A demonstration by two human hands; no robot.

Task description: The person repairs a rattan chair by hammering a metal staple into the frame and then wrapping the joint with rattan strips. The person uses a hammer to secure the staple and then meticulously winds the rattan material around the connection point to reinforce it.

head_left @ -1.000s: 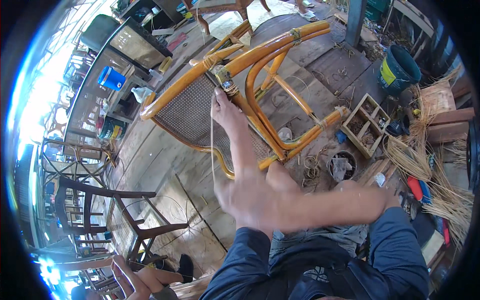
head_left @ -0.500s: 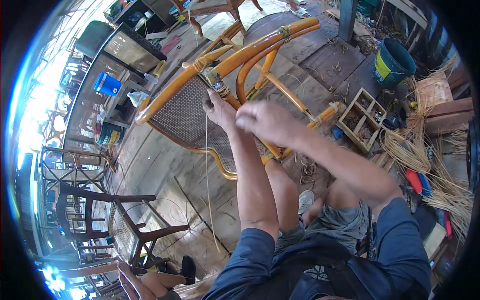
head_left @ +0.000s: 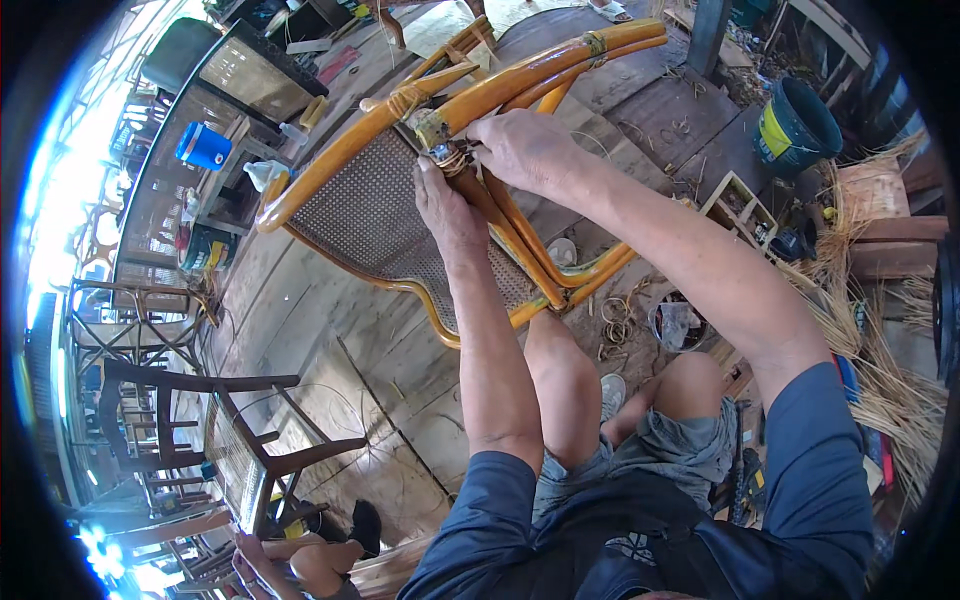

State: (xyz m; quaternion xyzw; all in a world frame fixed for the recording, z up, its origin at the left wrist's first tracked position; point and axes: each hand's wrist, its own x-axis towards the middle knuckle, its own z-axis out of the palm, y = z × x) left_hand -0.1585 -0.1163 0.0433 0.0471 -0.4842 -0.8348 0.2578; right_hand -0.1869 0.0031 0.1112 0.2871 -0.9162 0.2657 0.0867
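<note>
A glossy orange-brown rattan chair [head_left: 340, 140] with a woven cane panel [head_left: 350, 215] lies tilted in front of me. At one joint, bands of binding [head_left: 450, 158] wrap the poles beside a rough, pale patch. My left hand [head_left: 450, 215] is closed on the frame just below this joint, its fingertips pressed to the binding. From the other side, my right hand [head_left: 525, 150] meets the same joint with fingers pinched together. Whatever lies between those fingertips is too small to make out.
Bundles of pale cane strips [head_left: 880, 390] lie at the right, near a dark bucket [head_left: 797, 128] and a divided wooden box [head_left: 740, 208]. A dark wooden chair frame [head_left: 285, 460] stands at lower left, by another person's hand [head_left: 255, 560]. A blue cooler [head_left: 203, 146] is farther back.
My right hand has gone from above my left wrist to the bound joint. The long strip that hung below my left hand no longer shows there. The chair has shifted and turned slightly.
</note>
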